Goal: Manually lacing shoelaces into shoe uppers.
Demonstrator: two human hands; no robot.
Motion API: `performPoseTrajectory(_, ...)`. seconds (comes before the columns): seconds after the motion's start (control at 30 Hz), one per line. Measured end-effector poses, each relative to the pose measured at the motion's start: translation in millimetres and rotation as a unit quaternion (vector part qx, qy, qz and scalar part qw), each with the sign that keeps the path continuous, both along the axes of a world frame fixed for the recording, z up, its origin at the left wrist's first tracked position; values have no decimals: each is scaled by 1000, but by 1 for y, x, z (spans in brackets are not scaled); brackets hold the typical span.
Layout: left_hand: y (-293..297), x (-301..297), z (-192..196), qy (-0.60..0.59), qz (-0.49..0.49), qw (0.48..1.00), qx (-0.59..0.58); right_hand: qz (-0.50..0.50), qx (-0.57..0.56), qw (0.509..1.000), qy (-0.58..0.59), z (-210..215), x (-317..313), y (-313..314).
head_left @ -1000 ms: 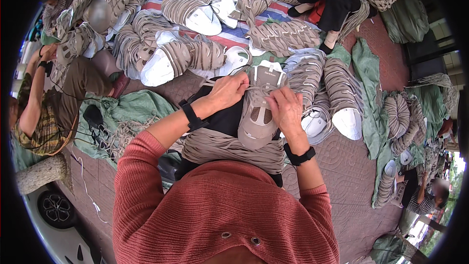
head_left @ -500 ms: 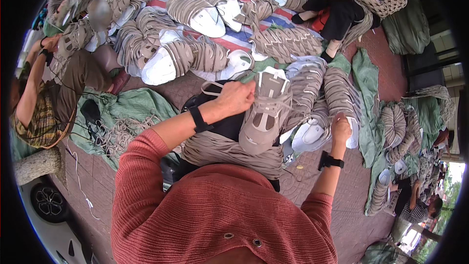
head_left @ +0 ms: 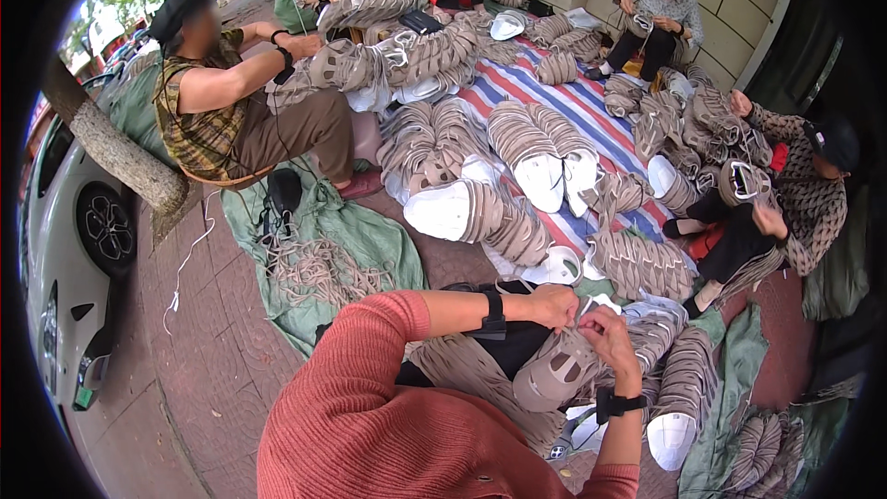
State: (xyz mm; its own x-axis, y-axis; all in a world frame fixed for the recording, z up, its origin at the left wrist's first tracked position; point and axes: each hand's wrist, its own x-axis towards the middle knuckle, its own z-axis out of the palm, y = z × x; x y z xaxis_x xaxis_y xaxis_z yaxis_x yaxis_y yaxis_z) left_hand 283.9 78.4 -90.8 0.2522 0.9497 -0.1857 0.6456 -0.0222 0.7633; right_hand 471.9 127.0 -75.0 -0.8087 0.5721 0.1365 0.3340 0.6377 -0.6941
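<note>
A taupe shoe upper, toe toward me, rests over my lap with cut-out openings at its front. My left hand is closed at the far end of its lacing, pinching a beige shoelace. Close on its right, my right hand bends over the same lacing, fingertips pinched on the lace. The hands partly hide the upper's eyelets and tongue. Across my lap lies a hank of taupe laces. Nested stacks of uppers with white inner sides lie just right of the shoe upper.
A green sheet holds a tangle of laces and a black bag. More stacked uppers cover a striped tarp. Several people sit around it handling uppers. A car and a tree trunk stand left.
My view has swung up and left. My right hand has come from beside the stacks to the shoe's lacing, next to my left hand, which has moved to the upper's far end.
</note>
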Motion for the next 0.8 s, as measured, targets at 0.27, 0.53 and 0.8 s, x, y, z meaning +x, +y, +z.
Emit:
performPoseTrajectory(0.27, 4, -10, -4, 17, -53, 995, 83, -61, -65, 994, 60, -18, -2, -12)
performPoseTrajectory(0.53, -8, -8, -4, -101, -90, 980, 147, -79, 25, 992, 99, -38, 10, -9)
performPoseTrajectory(0.8, 1, -25, 0, -21, -157, 967, 201, -165, -454, 813, 326, 9, 44, 3)
